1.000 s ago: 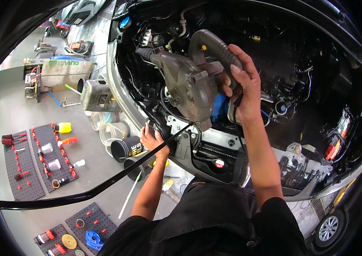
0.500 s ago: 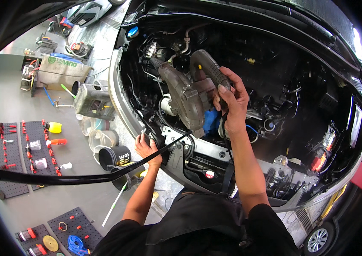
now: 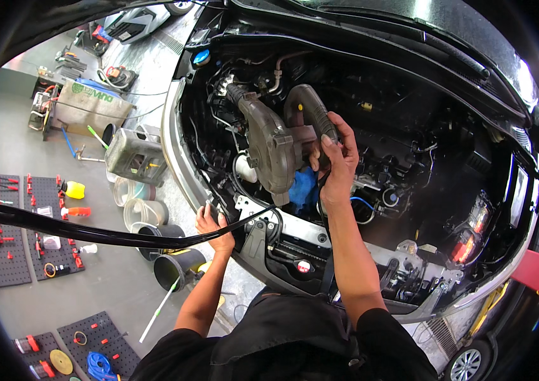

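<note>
A grey-brown plastic air intake housing [image 3: 269, 146] sits in the left part of the car's engine bay, with a corrugated air hose [image 3: 315, 111] curving off its right side. My right hand [image 3: 339, 155] is closed around the lower end of this hose, thumb toward me. A blue cloth-like thing [image 3: 303, 188] lies just below the housing, partly hidden by it and my hand. My left hand [image 3: 217, 230] rests on the car's front edge with its fingers apart, holding nothing. A long black rod [image 3: 111, 233] crosses from the left rim, past my left hand, to the housing's lower end.
Several buckets [image 3: 146, 216] and a grey jug [image 3: 133, 155] stand left of the car. Black perforated boards [image 3: 6, 254] with red fittings lie further left. Dark engine parts [image 3: 390, 184] fill the bay's right side. A red panel [image 3: 536, 272] juts in at far right.
The view has shifted slightly, so the rod's near end appears higher. My right hand keeps its hold on the hose, and my left hand stays at the car's edge.
</note>
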Demonstrator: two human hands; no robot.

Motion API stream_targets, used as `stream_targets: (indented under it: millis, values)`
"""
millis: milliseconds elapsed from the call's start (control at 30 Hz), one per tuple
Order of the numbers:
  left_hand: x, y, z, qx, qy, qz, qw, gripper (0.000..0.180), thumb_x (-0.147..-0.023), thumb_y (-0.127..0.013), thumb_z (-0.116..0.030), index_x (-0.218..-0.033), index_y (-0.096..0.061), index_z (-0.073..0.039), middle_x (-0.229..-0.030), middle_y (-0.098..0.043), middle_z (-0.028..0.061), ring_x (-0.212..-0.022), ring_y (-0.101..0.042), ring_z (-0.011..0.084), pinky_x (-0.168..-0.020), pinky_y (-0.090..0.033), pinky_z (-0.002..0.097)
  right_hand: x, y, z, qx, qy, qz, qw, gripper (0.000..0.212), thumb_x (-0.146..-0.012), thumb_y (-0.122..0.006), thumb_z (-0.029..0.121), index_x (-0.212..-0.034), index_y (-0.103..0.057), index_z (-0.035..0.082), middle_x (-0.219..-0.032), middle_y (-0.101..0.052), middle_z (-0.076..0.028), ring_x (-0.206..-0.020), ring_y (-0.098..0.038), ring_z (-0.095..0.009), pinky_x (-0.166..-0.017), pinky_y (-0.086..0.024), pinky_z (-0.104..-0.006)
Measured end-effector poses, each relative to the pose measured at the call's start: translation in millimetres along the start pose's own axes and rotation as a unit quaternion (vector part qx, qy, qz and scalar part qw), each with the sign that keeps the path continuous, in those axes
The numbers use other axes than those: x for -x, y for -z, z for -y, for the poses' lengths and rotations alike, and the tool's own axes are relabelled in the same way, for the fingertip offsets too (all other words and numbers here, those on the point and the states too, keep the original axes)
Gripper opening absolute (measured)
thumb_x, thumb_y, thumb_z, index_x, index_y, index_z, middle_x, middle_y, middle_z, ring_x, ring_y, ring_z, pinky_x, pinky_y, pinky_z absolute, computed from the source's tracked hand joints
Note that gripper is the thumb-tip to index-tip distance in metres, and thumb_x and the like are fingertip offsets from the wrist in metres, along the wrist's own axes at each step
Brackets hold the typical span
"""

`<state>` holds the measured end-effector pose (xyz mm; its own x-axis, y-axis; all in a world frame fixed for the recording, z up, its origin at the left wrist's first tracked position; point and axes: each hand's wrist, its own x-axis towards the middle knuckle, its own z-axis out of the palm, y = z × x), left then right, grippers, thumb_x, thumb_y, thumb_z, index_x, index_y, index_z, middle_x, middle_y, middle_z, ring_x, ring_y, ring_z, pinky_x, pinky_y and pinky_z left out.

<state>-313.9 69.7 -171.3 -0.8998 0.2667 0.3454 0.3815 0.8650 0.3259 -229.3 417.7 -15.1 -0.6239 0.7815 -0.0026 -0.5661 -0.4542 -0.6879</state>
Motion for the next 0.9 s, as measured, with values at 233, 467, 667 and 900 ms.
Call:
stream_targets:
  millis: [233,467,667,900]
  values:
    - [0.5,-1.9,2.2,0.005,0.007,-0.001,1.000,0.053,-0.100,-0.061,-0.030,-0.145,-0.056,-0.003,-0.149,-0.048,0.0211,-0.137,-0.043,0.0431,-0.118,-0.031,0.0555,0.8,1.9,-3.2,0.026,-0.025,0.031,0.999,0.045,-0.099,-0.068,0.007,-0.143,-0.061,0.004,-0.076,-0.059,0.000,-0.059,-0.051,-0.006,-0.053,-0.039,-0.0232]
    - [0.8,-2.7,2.7,0.017,0.009,-0.004,1.000,0.053,-0.099,-0.062,-0.028,-0.145,-0.056,-0.003,-0.149,-0.049,0.0216,-0.137,-0.043,0.0437,-0.119,-0.030,0.0555,14.5,-4.2,-4.7,0.100,0.003,0.048,0.994,0.043,-0.100,-0.071,0.009,-0.142,-0.063,0.003,-0.082,-0.060,0.003,-0.061,-0.048,-0.003,-0.054,-0.037,-0.0220]
    - [3.1,-2.2,4.8,0.022,0.000,-0.016,1.000,0.053,-0.098,-0.062,-0.026,-0.145,-0.056,-0.002,-0.148,-0.049,0.0225,-0.138,-0.045,0.0447,-0.118,-0.032,0.0571,13.4,-10.1,-6.4,0.107,0.032,0.031,0.993,0.043,-0.100,-0.071,0.009,-0.142,-0.062,0.003,-0.083,-0.061,0.003,-0.060,-0.048,-0.003,-0.053,-0.036,-0.0215]
    - [0.0,-2.0,1.0,0.023,0.008,-0.008,1.000,0.052,-0.097,-0.066,-0.023,-0.144,-0.057,-0.003,-0.149,-0.049,0.0226,-0.139,-0.045,0.0449,-0.119,-0.032,0.0569,21.2,-7.4,-6.3,0.094,-0.010,0.050,0.994,0.042,-0.101,-0.070,0.009,-0.142,-0.062,0.004,-0.079,-0.058,0.003,-0.059,-0.048,-0.003,-0.053,-0.036,-0.0216]
